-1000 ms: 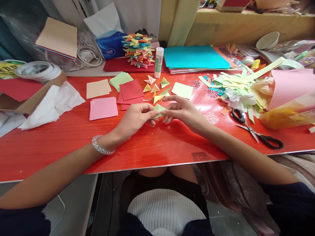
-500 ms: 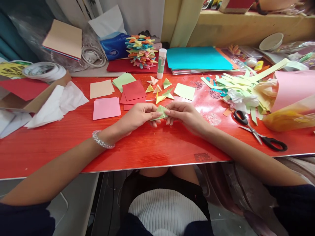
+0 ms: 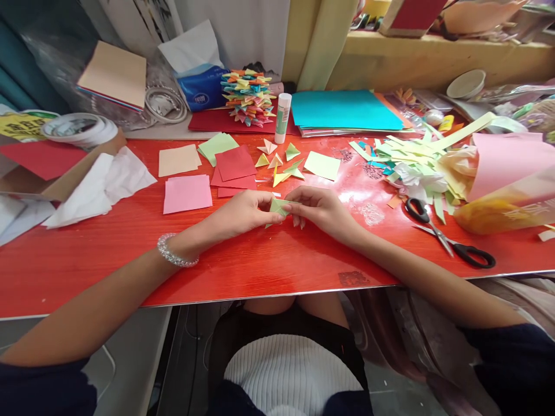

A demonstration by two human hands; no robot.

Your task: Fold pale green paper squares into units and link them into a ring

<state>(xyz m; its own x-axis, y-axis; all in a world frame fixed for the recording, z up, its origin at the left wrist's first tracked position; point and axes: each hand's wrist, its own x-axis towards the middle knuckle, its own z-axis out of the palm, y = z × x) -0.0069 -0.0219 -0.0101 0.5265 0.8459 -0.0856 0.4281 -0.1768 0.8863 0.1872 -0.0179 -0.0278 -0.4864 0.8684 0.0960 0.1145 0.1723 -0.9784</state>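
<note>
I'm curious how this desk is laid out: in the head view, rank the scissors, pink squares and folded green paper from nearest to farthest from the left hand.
1. Folded green paper: held by the left hand.
2. Pink squares: stacked to that hand's left.
3. Scissors: farthest, over to the right, past the right hand.

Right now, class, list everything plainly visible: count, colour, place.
folded paper: one, green, centre
folded pieces: several, mixed, past centre
paper squares: several, mixed, middle
paper tower: one, multicoloured, back
glue stick: one, white-green, near tower
tissue pack: one, blue, back left
sheet stack: one, turquoise topped, back
scissors: one, black-handled, right
scraps: many, mostly green, right
clutter: uncounted, mixed, edges
table: one, red, beneath
bracelet: one, silvery, left wrist
left hand: one, holding paper
right hand: one, holding paper
</note>
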